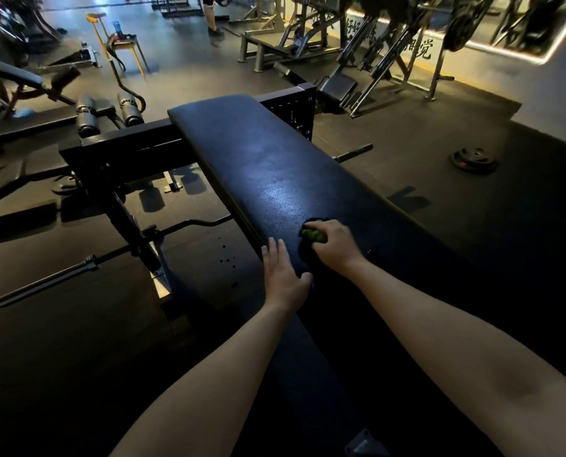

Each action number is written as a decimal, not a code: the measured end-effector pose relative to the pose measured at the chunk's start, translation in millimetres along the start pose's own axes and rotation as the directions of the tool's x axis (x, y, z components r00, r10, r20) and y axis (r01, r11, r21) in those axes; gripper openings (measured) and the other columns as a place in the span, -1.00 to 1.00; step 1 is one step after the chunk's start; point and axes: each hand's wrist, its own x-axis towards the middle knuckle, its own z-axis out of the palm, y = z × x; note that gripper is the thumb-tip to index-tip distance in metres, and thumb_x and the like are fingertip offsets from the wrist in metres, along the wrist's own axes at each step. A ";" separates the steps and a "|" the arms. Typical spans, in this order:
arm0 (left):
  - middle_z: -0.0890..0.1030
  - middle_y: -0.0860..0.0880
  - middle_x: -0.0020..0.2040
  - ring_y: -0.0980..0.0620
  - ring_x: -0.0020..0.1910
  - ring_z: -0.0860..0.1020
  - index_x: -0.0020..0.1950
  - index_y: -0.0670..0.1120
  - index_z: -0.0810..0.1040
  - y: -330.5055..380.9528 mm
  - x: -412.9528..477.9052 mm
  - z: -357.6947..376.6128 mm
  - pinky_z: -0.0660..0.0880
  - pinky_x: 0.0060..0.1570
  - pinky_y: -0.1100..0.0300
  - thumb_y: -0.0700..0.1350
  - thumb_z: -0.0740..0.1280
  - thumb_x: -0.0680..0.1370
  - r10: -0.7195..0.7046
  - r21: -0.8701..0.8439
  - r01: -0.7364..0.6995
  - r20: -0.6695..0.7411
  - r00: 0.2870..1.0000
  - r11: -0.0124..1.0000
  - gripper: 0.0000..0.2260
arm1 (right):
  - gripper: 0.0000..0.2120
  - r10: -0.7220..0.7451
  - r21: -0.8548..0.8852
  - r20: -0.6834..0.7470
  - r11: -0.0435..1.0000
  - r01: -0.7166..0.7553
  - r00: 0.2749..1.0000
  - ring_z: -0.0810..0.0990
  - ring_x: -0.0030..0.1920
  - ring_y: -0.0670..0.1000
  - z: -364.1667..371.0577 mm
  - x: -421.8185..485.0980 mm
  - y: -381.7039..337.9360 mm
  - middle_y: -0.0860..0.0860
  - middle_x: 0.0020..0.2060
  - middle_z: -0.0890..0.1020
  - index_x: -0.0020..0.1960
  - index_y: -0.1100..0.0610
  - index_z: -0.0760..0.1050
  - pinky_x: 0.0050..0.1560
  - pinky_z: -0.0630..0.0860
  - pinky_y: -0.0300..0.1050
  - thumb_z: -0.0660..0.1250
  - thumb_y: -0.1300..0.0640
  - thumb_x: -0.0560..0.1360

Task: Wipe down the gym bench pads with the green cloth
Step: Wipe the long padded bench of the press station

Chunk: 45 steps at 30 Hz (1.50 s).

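A long black padded bench pad (261, 166) runs from the upper middle of the head view down toward me. My right hand (336, 245) grips a bunched green cloth (312, 235) and holds it against the pad's near part. My left hand (283, 275) rests flat on the pad's left edge, fingers straight and pointing away from me, thumb spread toward the right hand. Most of the cloth is hidden under my right fingers.
A black steel frame (126, 150) with roller pads (110, 115) stands left of the bench. A barbell (60, 278) lies on the floor at left. A weight plate (474, 160) lies at right. Machines line the far wall; a person (210, 14) stands far back.
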 end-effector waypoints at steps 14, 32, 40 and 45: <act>-0.01 -0.04 0.66 -0.01 0.63 -0.12 0.65 0.01 0.06 35.5 13.7 15.8 -0.21 0.56 -0.06 0.11 0.24 0.59 -0.012 0.338 0.010 0.005 1.000 0.941 -0.32 | -0.68 -0.254 -0.192 0.127 0.942 0.275 0.959 0.37 0.16 0.25 -5.6 10.5 35.9 0.10 0.22 0.56 0.24 0.10 0.62 0.23 0.34 -0.03 0.32 0.27 0.51; 0.05 0.03 0.64 -0.09 0.57 -0.03 0.59 0.15 0.20 83.0 47.2 45.1 -0.08 0.46 -0.22 0.12 0.21 0.57 -0.106 0.461 0.073 0.044 0.993 0.884 -0.43 | -0.62 -0.172 -0.138 0.097 0.973 0.185 0.980 0.31 0.20 0.23 -37.5 37.1 65.1 0.10 0.29 0.48 0.32 0.06 0.56 0.31 0.29 -0.05 0.22 0.25 0.56; -0.03 0.04 0.65 -0.08 0.51 -0.07 0.57 0.30 0.13 73.3 53.8 53.9 -0.17 0.43 -0.22 0.19 0.09 0.59 -0.056 0.503 0.017 0.062 0.996 0.864 -0.47 | -0.59 0.206 -0.216 -0.211 0.944 -0.251 0.956 0.27 0.22 0.23 -103.5 66.4 154.8 0.15 0.29 0.37 0.33 0.15 0.53 0.28 0.27 -0.06 0.16 0.31 0.54; -0.05 -0.03 0.65 -0.09 0.56 -0.09 0.58 0.27 0.12 85.4 67.1 60.7 -0.18 0.46 -0.26 0.16 0.09 0.61 -0.027 0.541 -0.040 0.115 0.993 0.840 -0.48 | -0.63 0.220 -0.102 -0.205 0.964 -0.245 0.954 0.34 0.22 0.23 -76.6 83.6 118.5 0.16 0.28 0.43 0.27 0.13 0.57 0.25 0.25 -0.07 0.19 0.29 0.53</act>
